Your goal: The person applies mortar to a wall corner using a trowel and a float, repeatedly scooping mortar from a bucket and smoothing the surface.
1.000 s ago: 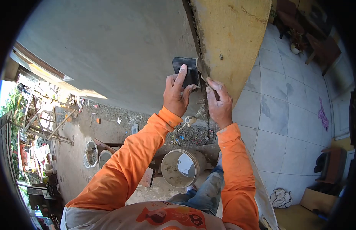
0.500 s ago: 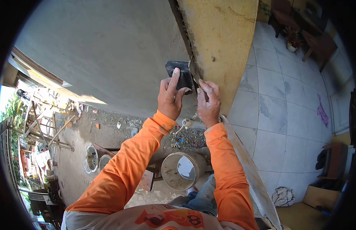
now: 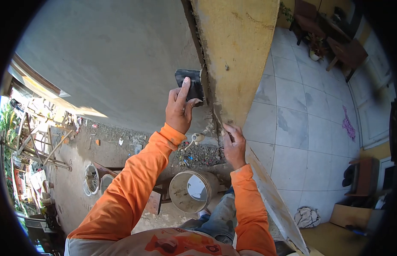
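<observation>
A grey plastered wall (image 3: 117, 59) meets a yellow painted post (image 3: 232, 51) along a dark, rough gap. My left hand (image 3: 179, 109) holds a black flat float (image 3: 190, 85) near the wall's edge, with the index finger stretched along its back. Lower and to the right, my right hand (image 3: 234, 147) is closed on a thin trowel (image 3: 217, 115), whose narrow blade points up beside the foot of the post. Its handle is mostly hidden in my fingers.
Below stands a round bucket (image 3: 187, 192), with a small basin (image 3: 91, 179) to its left. A pale faucet (image 3: 197, 138) sticks out under my left hand. A long board (image 3: 275, 196) leans beside my right arm, next to the tiled floor (image 3: 292, 149).
My right hand has moved down with the trowel, away from the float. My left hand and the float remain near the wall's edge. The whole view has shifted slightly.
</observation>
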The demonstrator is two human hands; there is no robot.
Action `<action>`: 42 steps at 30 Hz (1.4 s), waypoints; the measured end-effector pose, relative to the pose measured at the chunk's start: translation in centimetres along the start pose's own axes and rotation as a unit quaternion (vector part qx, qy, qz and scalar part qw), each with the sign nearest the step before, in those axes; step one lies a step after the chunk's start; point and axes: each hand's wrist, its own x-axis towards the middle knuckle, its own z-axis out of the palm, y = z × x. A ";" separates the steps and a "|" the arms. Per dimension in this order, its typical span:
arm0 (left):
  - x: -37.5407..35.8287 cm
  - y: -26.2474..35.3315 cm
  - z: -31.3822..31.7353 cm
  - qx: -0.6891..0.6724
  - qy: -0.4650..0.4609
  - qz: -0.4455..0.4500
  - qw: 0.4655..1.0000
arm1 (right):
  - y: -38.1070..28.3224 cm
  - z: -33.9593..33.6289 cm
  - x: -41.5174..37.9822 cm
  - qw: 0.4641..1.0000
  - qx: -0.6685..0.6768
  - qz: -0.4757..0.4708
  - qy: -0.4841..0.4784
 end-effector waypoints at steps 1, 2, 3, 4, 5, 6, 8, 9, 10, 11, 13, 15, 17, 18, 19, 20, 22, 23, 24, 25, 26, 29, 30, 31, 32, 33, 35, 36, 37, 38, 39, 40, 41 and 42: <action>0.0 -0.1 0.0 0.003 0.007 -0.002 1.000 | -2.4 -0.8 1.9 1.000 -0.003 -0.014 0.000; -0.2 -0.2 0.1 -0.008 0.004 -0.005 1.000 | -4.6 -1.5 3.7 1.000 -0.004 -0.026 0.000; -0.1 -0.2 0.0 -0.019 0.000 -0.006 1.000 | -6.2 -1.9 5.7 0.998 -0.024 -0.058 -0.004; -0.1 0.0 -0.2 -0.015 0.003 -0.008 1.000 | -7.3 -2.2 7.5 0.995 -0.045 -0.088 -0.008; -0.1 0.1 -0.4 -0.016 -0.010 -0.019 1.000 | -8.2 -2.4 9.0 0.995 -0.042 -0.089 -0.011; -0.1 0.2 -0.4 -0.018 -0.023 -0.030 0.999 | -8.9 -2.7 10.4 0.991 -0.057 -0.116 -0.023; 0.0 0.1 -0.4 -0.021 -0.020 -0.028 0.999 | -9.6 -2.8 12.3 0.987 -0.070 -0.141 -0.037; 0.0 0.1 -0.4 -0.023 -0.017 -0.029 0.999 | -9.7 -2.7 12.8 0.984 -0.073 -0.158 -0.038; 0.0 0.1 -0.4 -0.026 -0.016 -0.031 0.999 | -9.6 -2.6 13.1 0.981 -0.076 -0.175 -0.040; -0.1 0.1 -0.3 -0.024 -0.018 -0.035 0.999 | -9.4 -2.4 13.1 0.979 -0.081 -0.186 -0.035; -0.1 -0.1 -0.2 -0.010 -0.007 -0.019 1.000 | -8.7 -1.9 12.7 0.979 -0.083 -0.181 -0.035; -0.1 -0.1 -0.2 -0.010 -0.011 -0.023 1.000 | -7.5 -1.4 12.1 0.980 -0.083 -0.177 -0.034; -0.2 -0.3 -0.1 -0.008 -0.015 -0.024 1.000 | -5.8 -1.0 11.3 0.983 -0.063 -0.167 -0.047; -0.3 -0.4 0.0 -0.013 -0.011 -0.023 1.000 | -5.2 -1.0 10.8 0.983 -0.061 -0.165 -0.047; -0.3 -0.4 0.1 -0.019 -0.006 -0.021 1.000 | -4.5 -1.1 10.3 0.987 -0.053 -0.142 -0.062; -0.3 -0.5 0.1 -0.019 -0.008 -0.021 1.000 | -3.8 -1.2 9.6 0.989 -0.046 -0.119 -0.077; -0.1 -0.4 0.1 0.003 -0.001 0.002 1.000 | -1.6 -1.6 8.2 0.990 -0.053 -0.095 -0.091; -0.1 -0.3 0.1 0.001 -0.002 0.004 1.000 | -0.6 -1.8 7.5 0.990 -0.059 -0.072 -0.106; -0.1 -0.3 0.1 -0.004 0.001 0.003 1.000 | 0.1 -2.2 6.9 0.990 -0.059 -0.073 -0.103; -0.1 -0.2 0.1 -0.007 0.003 0.002 1.000 | 0.6 -2.6 6.2 0.989 -0.077 -0.064 -0.113; -0.1 -0.2 0.1 -0.009 0.002 0.003 1.000 | 1.0 -2.8 5.6 0.987 -0.095 -0.054 -0.122; -0.1 -0.2 0.1 -0.017 -0.008 -0.020 1.000 | -0.5 -2.5 5.2 0.998 -0.027 -0.010 -0.064; -0.1 -0.2 0.1 -0.012 -0.001 -0.005 1.000 | -1.1 -2.0 5.2 0.998 -0.027 -0.007 -0.062; 0.0 -0.2 0.1 -0.007 0.007 0.011 1.000 | -1.7 -1.1 5.6 0.999 0.003 -0.023 -0.036; -0.1 -0.2 0.0 -0.007 0.004 0.012 1.000 | -2.2 -0.2 6.1 0.999 0.033 -0.041 -0.010; -0.2 -0.2 0.0 -0.007 -0.002 -0.001 1.000 | -2.7 0.7 6.6 0.998 0.045 -0.034 0.011; -0.1 -0.2 0.0 -0.008 -0.010 -0.010 1.000 | -2.5 2.8 7.5 0.996 0.040 -0.072 0.046; -0.1 -0.3 0.1 -0.006 -0.006 -0.001 1.000 | -2.2 3.7 7.9 0.990 0.034 -0.109 0.078; -0.1 -0.4 0.2 -0.004 -0.002 0.008 1.000 | -1.9 4.5 8.1 0.990 0.034 -0.110 0.081; 0.0 -0.4 0.3 -0.005 -0.003 0.010 1.000 | -1.5 5.3 8.2 0.987 0.032 -0.125 0.093; -0.1 -0.5 0.3 -0.001 -0.002 0.014 1.000 | -1.2 5.7 8.2 0.985 0.030 -0.137 0.103; -0.1 -0.6 0.2 0.006 -0.002 0.017 1.000 | -0.7 5.7 7.9 0.985 0.030 -0.136 0.103; -0.2 -0.5 0.1 0.007 -0.005 0.014 1.000 | -0.4 5.5 7.1 0.989 0.022 -0.122 0.083; -0.2 -0.3 0.0 0.001 -0.005 0.014 1.000 | -0.2 5.2 6.4 0.992 0.014 -0.109 0.062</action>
